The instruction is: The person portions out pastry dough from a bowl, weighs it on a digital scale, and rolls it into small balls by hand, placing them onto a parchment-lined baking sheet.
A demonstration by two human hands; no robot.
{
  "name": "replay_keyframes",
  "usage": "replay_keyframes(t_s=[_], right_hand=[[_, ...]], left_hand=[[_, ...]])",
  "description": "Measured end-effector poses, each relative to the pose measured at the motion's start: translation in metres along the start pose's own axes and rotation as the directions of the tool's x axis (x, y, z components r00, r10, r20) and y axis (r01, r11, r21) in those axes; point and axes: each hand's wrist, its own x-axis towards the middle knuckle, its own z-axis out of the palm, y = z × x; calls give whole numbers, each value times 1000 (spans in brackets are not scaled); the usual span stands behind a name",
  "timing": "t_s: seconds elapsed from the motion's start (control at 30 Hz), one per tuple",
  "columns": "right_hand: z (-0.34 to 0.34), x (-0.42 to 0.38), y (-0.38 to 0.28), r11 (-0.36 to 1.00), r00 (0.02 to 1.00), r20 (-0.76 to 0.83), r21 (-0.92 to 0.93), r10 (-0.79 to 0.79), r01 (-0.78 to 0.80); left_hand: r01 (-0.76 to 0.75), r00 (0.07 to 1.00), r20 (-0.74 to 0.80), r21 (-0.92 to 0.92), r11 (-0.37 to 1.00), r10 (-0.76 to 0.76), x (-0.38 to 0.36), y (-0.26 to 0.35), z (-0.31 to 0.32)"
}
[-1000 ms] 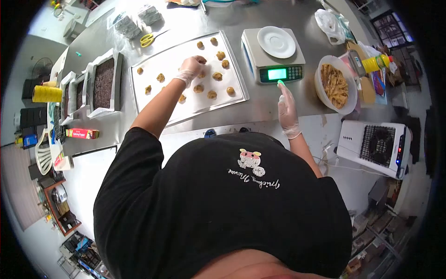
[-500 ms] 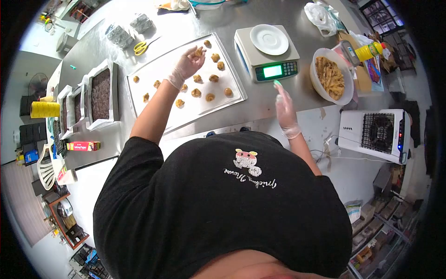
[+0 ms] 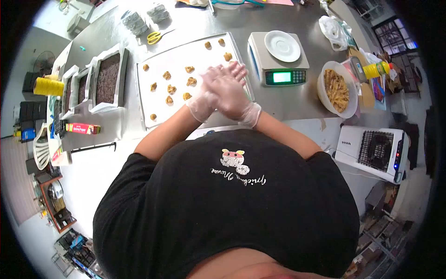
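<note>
My left hand and my right hand, both in thin clear gloves, are pressed palm to palm above the right part of a paper-lined baking tray. The right hand lies across the left. The dough piece my left hand lifted is hidden between the palms. Several small brown dough pieces lie spread over the tray, most of them left of and beyond my hands.
A digital scale with a white saucer stands right of the tray. Further right is a white bowl of dough. Brownie pans line the left, with yellow scissors behind. A white appliance sits low at right.
My left hand lifted a dough piece off the tray and drew back. My right hand left the spot by the scale and came over to press against the left.
</note>
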Motion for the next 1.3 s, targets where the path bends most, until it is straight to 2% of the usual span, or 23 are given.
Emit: replay_keyframes(t_s=[0.07, 0.2, 0.27, 0.33, 0.43, 0.47, 0.53, 0.57, 0.6, 0.63, 0.67, 0.7, 0.73, 0.8, 0.83, 0.87, 0.9, 0.93, 0.97, 1.0, 1.03, 1.13, 1.3], right_hand=[[7, 2, 1, 996, 996, 41, 48, -77, 75], [11, 6, 40, 991, 993, -29, 72, 112, -110], [9, -1, 31, 990, 990, 2, 10, 139, -139], [15, -4, 7, 991, 993, 21, -70, 118, -116], [12, 11, 0, 970, 997, 80, 244, -15, -5], [14, 9, 14, 970, 997, 80, 244, -17, -3], [18, 6, 34, 974, 991, 30, 182, 130, -133], [18, 3, 29, 977, 980, 3, 80, 200, -199], [22, -1, 21, 977, 980, 2, 75, 198, -198], [27, -4, 7, 991, 990, -57, -46, 126, -129], [33, -5, -5, 984, 993, -104, -167, 49, -66], [34, 1, -17, 995, 983, -160, 57, 94, -86], [27, 6, -12, 994, 982, -160, 57, 97, -89], [12, 16, 14, 950, 947, 313, 269, 72, -161], [24, 8, 26, 914, 948, 231, 291, 219, -282], [28, 6, 22, 913, 947, 230, 292, 222, -285], [31, 3, 17, 957, 959, 149, 130, 242, -261], [34, 0, 10, 970, 968, 67, -41, 244, -241], [44, -2, -3, 978, 981, 63, -113, 182, -174], [49, 2, -7, 977, 980, 66, -114, 186, -178], [49, 8, -12, 990, 989, 50, 6, 142, -143], [40, 21, -2, 986, 990, 118, 141, 77, -94], [7, 14, 12, 965, 961, -109, 105, 253, -242]], left_hand=[[320, 907, -304, 41, 947, -293, 4, -2, 24], [122, 989, -125, 377, 918, -80, -17, 13, 24], [119, 953, -196, -461, 879, -231, -19, 31, 37], [113, 959, -163, -526, 843, -230, -20, 19, 5], [-69, 977, -211, -242, 968, 17, -17, 2, -41], [16, 992, -120, 335, 942, 26, -21, 11, -22], [0, 995, 4, 999, 44, -98, -26, 26, 8], [-3, 995, 7, 999, 44, -98, -25, 27, 8], [91, 995, -100, 799, 594, -18, -23, 27, 7], [93, 972, -235, 315, 944, -17, -22, 24, 7], [-4, 932, -349, -276, 961, -96, -23, 19, 7], [-366, 928, 137, 151, 918, 347, -18, -23, -52], [-364, 929, 136, 150, 919, 346, -22, -18, -43], [234, 917, -358, 129, 964, -175, -30, 3, -4], [236, 916, -359, 128, 963, -176, -33, 15, 2], [220, 971, -217, 670, 709, -97, -35, 29, 5], [67, 992, -43, 974, 215, -116, -34, 39, 4], [65, 992, -40, 974, 215, -118, -30, 41, -6], [156, 987, -16, 383, 910, -162, -28, 38, -19], [160, 985, 32, -532, 832, -169, -27, 35, -32], [20, 871, -472, -245, 969, -137, -23, 32, -18], [206, 857, -442, -173, 963, -263, -26, 47, -13], [583, 746, -502, 173, 794, -438, -36, 96, -2]])
